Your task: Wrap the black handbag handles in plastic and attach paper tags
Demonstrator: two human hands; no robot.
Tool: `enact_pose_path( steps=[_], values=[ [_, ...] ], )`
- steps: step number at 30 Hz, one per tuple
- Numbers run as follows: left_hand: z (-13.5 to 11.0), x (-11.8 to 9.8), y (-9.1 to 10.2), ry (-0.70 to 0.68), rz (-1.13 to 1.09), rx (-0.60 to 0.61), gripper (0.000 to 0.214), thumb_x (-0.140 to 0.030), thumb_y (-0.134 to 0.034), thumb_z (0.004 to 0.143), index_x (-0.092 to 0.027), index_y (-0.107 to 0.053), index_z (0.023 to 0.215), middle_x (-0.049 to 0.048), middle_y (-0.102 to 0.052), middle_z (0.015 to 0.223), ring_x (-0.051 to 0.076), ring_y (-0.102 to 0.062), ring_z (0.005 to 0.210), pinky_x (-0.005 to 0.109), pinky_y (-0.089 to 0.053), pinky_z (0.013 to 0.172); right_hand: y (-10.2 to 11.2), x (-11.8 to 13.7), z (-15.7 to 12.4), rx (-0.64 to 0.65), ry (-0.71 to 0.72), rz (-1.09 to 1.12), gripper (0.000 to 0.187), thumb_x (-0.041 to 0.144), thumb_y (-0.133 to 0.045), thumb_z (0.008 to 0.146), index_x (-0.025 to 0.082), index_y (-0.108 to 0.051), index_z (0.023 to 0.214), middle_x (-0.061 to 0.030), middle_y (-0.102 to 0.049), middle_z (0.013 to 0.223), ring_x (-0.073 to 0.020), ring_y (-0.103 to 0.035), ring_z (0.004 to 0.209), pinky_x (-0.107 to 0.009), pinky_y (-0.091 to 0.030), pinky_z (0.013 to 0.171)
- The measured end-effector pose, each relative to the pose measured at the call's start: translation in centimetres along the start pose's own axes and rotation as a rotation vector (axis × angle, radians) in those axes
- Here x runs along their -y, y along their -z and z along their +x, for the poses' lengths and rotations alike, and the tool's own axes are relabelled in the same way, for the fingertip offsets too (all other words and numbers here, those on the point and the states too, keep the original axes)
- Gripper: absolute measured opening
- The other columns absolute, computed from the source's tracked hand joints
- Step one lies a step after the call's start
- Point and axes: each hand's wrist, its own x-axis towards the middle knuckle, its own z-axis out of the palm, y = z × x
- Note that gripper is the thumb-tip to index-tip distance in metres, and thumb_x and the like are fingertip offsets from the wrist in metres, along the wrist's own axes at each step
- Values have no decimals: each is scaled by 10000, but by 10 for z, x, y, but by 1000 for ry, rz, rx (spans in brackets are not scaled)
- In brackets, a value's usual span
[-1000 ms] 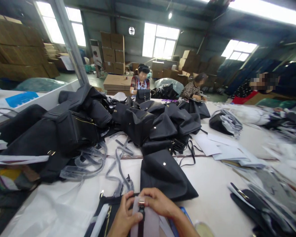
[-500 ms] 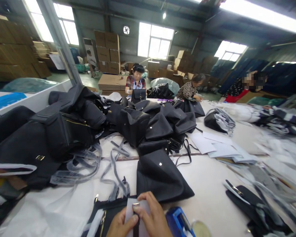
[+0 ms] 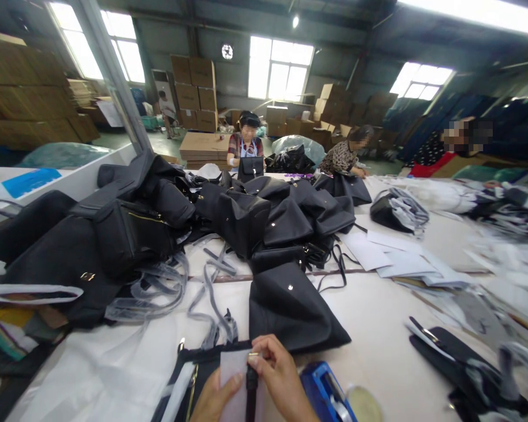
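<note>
My left hand (image 3: pixel 217 395) grips a translucent white sheet (image 3: pixel 232 364), its thumb lying on the front. My right hand (image 3: pixel 281 375) pinches the gold-coloured metal end piece (image 3: pixel 253 355) of a black strap (image 3: pixel 251 390) that runs down over the sheet. Beneath both hands lies a black bag (image 3: pixel 209 366) with a gold zipper (image 3: pixel 192 384); its lower part is out of the picture. Just beyond my fingers a black bag body (image 3: pixel 290 308) with a round metal stud rests on the table.
A blue tape dispenser (image 3: pixel 323 387) and a round yellowish roll (image 3: pixel 364 404) sit right of my hand. Black bags (image 3: pixel 246 217) pile up ahead and leftward. Plastic-wrapped straps (image 3: pixel 209 293) lie on the table (image 3: pixel 378 328), with white sheets (image 3: pixel 389 258) at right. Several people (image 3: pixel 246 146) are beyond.
My right hand has shifted slightly right with the strap's metal end, and more of the strap shows. My left hand stays on the sheet. The view has turned slightly left.
</note>
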Motion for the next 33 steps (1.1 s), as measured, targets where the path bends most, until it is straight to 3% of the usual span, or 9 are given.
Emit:
enact_pose_path(
  steps=[5,17,23,33],
  values=[
    [-4,-5,-5,-95,-5,5,471,-424,-736,693,-177,-684,1090,113,-693,1135,310,-585,1126,456,-364,1052,0,-3,3,10,6,-37,92,287,-630,795,197,-644,786,3,-624,836,-165,-563,775,-246,-376,667],
    [-2,-8,-13,-23,-38,50,425,-424,-676,764,-186,-679,1116,106,-716,1085,308,-585,1133,474,-356,1057,-2,-5,10,40,-41,-95,75,278,-616,785,210,-646,800,23,-632,789,-165,-561,746,-247,-377,665],
    [0,-7,-15,-108,58,-46,412,-444,-693,741,-184,-706,1060,101,-685,1161,302,-547,1183,436,-312,1095,-4,-12,12,12,-106,-22,208,287,-631,759,212,-625,953,-3,-676,875,-198,-605,804,-266,-422,711],
    [5,6,-17,-117,173,-127,485,-460,-686,732,-164,-675,1116,113,-683,1171,308,-544,1193,429,-341,1084,-7,-11,11,-15,-83,-47,185,371,-600,794,198,-636,846,-5,-663,792,-183,-575,737,-267,-417,685]
  ],
)
